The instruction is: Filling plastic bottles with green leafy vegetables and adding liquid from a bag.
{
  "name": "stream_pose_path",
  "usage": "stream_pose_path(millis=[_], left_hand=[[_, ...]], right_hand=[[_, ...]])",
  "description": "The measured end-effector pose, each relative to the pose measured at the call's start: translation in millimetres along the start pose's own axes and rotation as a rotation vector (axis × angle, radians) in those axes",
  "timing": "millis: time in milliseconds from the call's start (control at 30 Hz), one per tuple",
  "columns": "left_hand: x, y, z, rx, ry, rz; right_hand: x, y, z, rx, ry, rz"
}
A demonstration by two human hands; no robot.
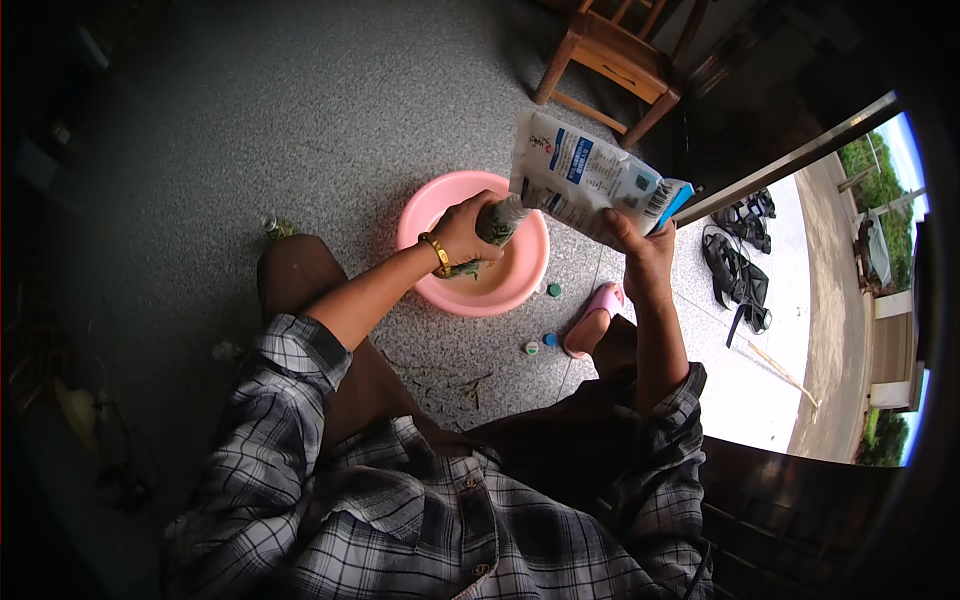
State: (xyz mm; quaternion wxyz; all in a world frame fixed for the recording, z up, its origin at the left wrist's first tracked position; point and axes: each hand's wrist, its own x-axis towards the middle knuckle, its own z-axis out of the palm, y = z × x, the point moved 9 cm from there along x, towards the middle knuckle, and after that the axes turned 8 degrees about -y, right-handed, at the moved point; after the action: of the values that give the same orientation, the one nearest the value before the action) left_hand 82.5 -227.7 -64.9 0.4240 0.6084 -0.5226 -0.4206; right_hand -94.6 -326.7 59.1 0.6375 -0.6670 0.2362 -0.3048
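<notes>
My left hand (459,234) is wrapped around a clear plastic bottle (496,223) packed with dark green leafy matter, tilted above a pink plastic basin (536,247). Shallow brownish contents and a few green bits show inside the basin. With my right hand (646,251) I grip a white plastic pouch (592,176) by its blue-edged end. The pouch bears blue printing and a barcode, and its other end slopes towards the bottle's mouth. Whether anything is flowing out of it cannot be seen.
Near the basin lie a green cap (554,289), a blue cap (550,340) and a white-and-green cap (532,348). Another bottle (279,227) is by my left knee. A wooden chair (611,64) stands ahead. Black sandals (739,274) lie outside the doorway; plant scraps (472,386) litter the floor.
</notes>
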Motion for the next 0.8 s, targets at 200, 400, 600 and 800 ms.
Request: stream_pose_path(millis=[200,400,600,800], left_hand=[[-3.5,14.7,-3.2,-0.061,0.038,0.105],[-5.9,22.9,-5.1,-0.101,0.022,0.109],[-11.5,36.8,-4.5,-0.126,-0.031,0.147],[-16.2,28.4,-20.5,-0.561,-0.115,0.173]], right_hand=[[-2.2,11.9,-9.9,0.107,0.064,0.037],[-4.9,39.6,-10.7,0.390,0.138,0.110],[-18.2,62.8,21.1,0.792,0.181,0.389],[-25.5,63.9,34.2,1.097,0.167,0.457]])
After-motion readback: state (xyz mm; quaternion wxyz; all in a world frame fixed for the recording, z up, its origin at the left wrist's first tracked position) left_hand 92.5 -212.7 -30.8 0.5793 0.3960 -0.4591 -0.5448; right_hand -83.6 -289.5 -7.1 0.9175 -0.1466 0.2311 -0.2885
